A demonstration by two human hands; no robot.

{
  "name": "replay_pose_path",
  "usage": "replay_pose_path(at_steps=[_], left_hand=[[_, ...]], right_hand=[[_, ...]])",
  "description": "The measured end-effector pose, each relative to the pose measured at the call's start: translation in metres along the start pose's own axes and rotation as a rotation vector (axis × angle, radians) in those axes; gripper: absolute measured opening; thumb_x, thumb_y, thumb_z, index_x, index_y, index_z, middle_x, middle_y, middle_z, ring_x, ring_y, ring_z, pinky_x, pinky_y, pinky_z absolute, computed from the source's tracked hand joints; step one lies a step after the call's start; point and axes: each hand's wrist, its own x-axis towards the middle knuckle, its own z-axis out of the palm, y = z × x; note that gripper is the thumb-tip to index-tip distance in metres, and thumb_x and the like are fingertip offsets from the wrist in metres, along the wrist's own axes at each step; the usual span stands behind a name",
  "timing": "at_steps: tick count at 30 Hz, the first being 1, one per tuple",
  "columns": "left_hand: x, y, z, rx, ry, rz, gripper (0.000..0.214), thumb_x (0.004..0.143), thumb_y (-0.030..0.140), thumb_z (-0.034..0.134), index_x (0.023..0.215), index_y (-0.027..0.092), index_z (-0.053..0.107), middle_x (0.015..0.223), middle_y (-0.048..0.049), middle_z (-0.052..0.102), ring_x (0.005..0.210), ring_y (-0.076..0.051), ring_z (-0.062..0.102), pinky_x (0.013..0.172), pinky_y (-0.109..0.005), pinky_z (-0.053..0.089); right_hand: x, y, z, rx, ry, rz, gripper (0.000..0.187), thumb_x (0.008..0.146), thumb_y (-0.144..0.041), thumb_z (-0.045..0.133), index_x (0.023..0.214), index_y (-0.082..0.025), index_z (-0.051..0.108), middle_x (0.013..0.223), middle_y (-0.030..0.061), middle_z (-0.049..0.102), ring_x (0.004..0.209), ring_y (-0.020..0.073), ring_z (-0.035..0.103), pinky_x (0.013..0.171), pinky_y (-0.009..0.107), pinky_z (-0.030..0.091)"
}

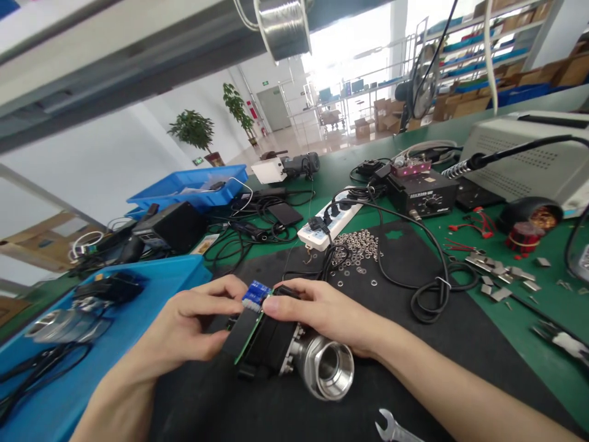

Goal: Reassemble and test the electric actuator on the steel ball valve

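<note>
A motorised valve (294, 356) lies on a black mat (414, 344): a black actuator box joined to a silver threaded pipe fitting (329, 367). A green circuit board with a blue terminal block (256, 294) sits at the open end of the box. My left hand (193, 325) pinches the blue terminal block and the board's edge with its fingertips. My right hand (322, 313) rests over the top of the black box, fingers closed on it and touching the board.
A blue tray (151, 288) at the left holds another valve (55, 325) and cables. Loose washers (356, 252), a power strip (331, 224), a soldering station (421, 193), a soldering iron (464, 167) and cables lie behind. A spanner (391, 426) lies near the front edge.
</note>
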Motion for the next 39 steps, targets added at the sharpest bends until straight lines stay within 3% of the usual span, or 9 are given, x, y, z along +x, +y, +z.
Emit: replay_pose_path(at_steps=[7,14,25,39], left_hand=[[-0.012,-0.009,0.011,-0.086,0.12,0.061,0.029,0.08,0.011,0.076,0.105,0.026,0.079,0.099,-0.0062,0.066,0.094,-0.021,0.065,0.086,-0.033,0.054],[-0.015,-0.004,0.011,-0.096,0.104,0.021,0.027,0.083,0.013,0.074,0.105,0.026,0.079,0.099,-0.0084,0.067,0.095,-0.023,0.064,0.086,-0.039,0.054],[-0.017,-0.005,0.012,-0.1,0.099,0.061,0.029,0.082,0.011,0.075,0.106,0.025,0.079,0.098,-0.0085,0.065,0.095,-0.023,0.064,0.085,-0.038,0.054],[-0.018,-0.003,0.013,-0.087,0.119,0.057,0.03,0.082,0.011,0.074,0.107,0.027,0.079,0.098,-0.0083,0.066,0.094,-0.024,0.063,0.083,-0.04,0.054]], right_hand=[[0.0,0.003,0.004,-0.149,0.041,-0.028,0.073,0.073,-0.06,0.081,0.134,-0.023,0.064,0.124,0.0079,0.07,0.106,0.0254,0.066,0.088,0.034,0.05],[0.0,0.003,0.006,-0.152,0.028,-0.015,0.077,0.071,-0.06,0.082,0.136,-0.024,0.063,0.123,0.0078,0.071,0.107,0.0269,0.066,0.091,0.035,0.051],[-0.001,0.002,0.006,-0.178,0.02,-0.031,0.074,0.072,-0.058,0.082,0.135,-0.024,0.064,0.123,0.0075,0.071,0.11,0.0275,0.065,0.095,0.037,0.05],[-0.001,0.002,0.007,-0.18,0.03,-0.012,0.081,0.069,-0.065,0.081,0.137,-0.023,0.063,0.119,0.0082,0.072,0.103,0.0274,0.067,0.087,0.036,0.052]])
